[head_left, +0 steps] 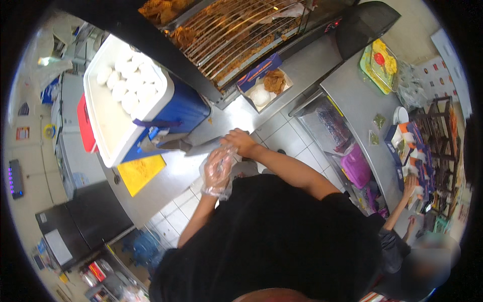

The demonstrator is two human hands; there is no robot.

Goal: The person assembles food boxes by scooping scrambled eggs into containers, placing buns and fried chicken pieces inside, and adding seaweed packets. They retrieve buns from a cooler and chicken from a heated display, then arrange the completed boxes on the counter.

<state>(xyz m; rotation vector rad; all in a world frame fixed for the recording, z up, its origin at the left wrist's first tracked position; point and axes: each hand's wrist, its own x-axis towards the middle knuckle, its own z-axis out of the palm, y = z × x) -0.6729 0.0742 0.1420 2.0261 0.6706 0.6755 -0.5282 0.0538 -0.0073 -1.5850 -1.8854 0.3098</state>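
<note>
My left hand (217, 172) wears a clear, loose plastic glove (206, 168), with its fingers stretched toward my right hand. My bare right hand (239, 143) is closed at the glove's finger end, where the two hands meet. Just beyond them, a long grey metal utensil (198, 148) lies beside the cooler; its exact kind is unclear. The blue and white cooler (183, 108) stands open at the left, with several round white wrapped balls (130, 83) inside. Farther ahead, an open box (274, 100) holds a white ball (260, 95) and a piece of fried chicken (274, 81).
A heated display case (236, 38) with wire racks stands ahead. On the steel counter is a yellow board (141, 173). A second counter (352, 93) at the right carries a tray of yellow food (380, 65) and blue boxes (412, 151). Another person's hand (411, 185) is by those boxes.
</note>
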